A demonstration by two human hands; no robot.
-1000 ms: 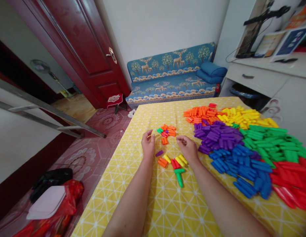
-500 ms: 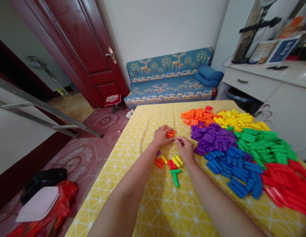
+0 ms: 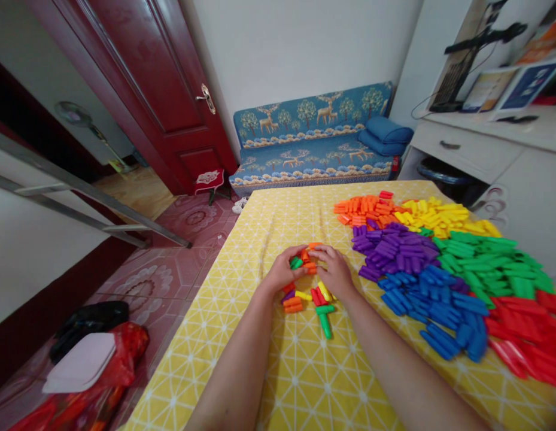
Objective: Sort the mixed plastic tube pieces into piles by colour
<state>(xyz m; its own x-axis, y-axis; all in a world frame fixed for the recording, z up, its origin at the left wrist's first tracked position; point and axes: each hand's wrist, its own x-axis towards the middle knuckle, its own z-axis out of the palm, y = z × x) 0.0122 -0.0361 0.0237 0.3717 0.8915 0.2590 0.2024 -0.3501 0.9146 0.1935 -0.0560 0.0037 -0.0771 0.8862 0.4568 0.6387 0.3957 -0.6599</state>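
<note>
Both hands rest over a small group of pieces on the yellow patterned cloth. My left hand (image 3: pixel 284 269) curves around green pieces (image 3: pixel 296 262) and orange pieces (image 3: pixel 306 257), its thumb and fingers apart. From the right, my right hand (image 3: pixel 335 270) touches the orange pieces with bent fingertips; its exact grip is hidden. Nearer the camera lie orange pieces (image 3: pixel 292 305), a small yellow piece (image 3: pixel 303 296), red pieces (image 3: pixel 318 297), a yellow piece (image 3: pixel 324 291) and two green pieces (image 3: pixel 325 320) forming a T.
Right of the hands spread piles of orange (image 3: pixel 365 209), yellow (image 3: pixel 443 216), purple (image 3: pixel 397 248), green (image 3: pixel 493 263), blue (image 3: pixel 433 305) and red pieces (image 3: pixel 529 335). Behind the table (image 3: pixel 242 263) stands a blue sofa (image 3: pixel 313 140).
The left hand has shifted down and left, uncovering green pieces. The right hand has moved to the orange pieces, its fingers now spread around them. The view has shifted slightly.
</note>
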